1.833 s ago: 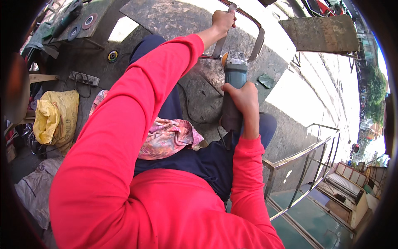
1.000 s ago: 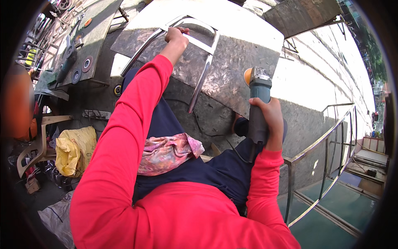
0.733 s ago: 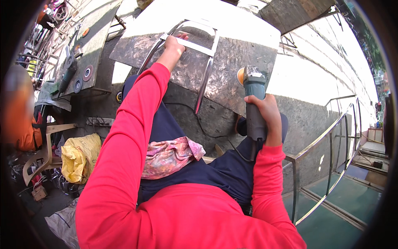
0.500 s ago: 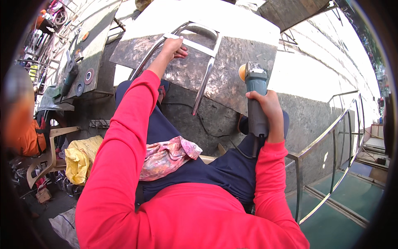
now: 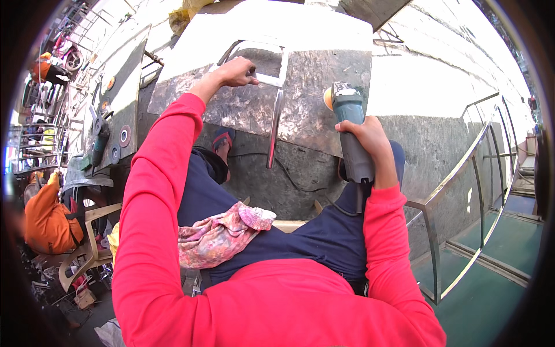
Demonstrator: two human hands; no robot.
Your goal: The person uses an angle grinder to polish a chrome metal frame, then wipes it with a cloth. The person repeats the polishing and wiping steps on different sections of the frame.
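Note:
My left hand point(image 5: 236, 72), fingers curled, is closed over the flat crossbar of a shiny bent metal tube frame point(image 5: 276, 118). The frame lies on a worn sheet-topped board, one straight leg extending past its near edge toward me; my forearm hides the other leg. In my right hand point(image 5: 369, 139) is a teal and grey angle grinder point(image 5: 350, 108), held by its body above my right thigh. Its head points away from me, with a yellowish disc on its left side. The grinder stands apart from the frame.
A patterned cloth point(image 5: 219, 234) lies on my lap. Another grinder point(image 5: 100, 136) and several discs sit on a side board point(image 5: 118, 87) at left. A person in orange point(image 5: 52, 222) is beyond a chair point(image 5: 87, 260). At right stands a metal railing frame point(image 5: 430, 225); a cable point(image 5: 292, 179) crosses the floor.
The view has shifted. My left hand's position on the crossbar has changed, and the frame has turned slightly, its visible leg now more upright in view. The grinder remains in my right hand.

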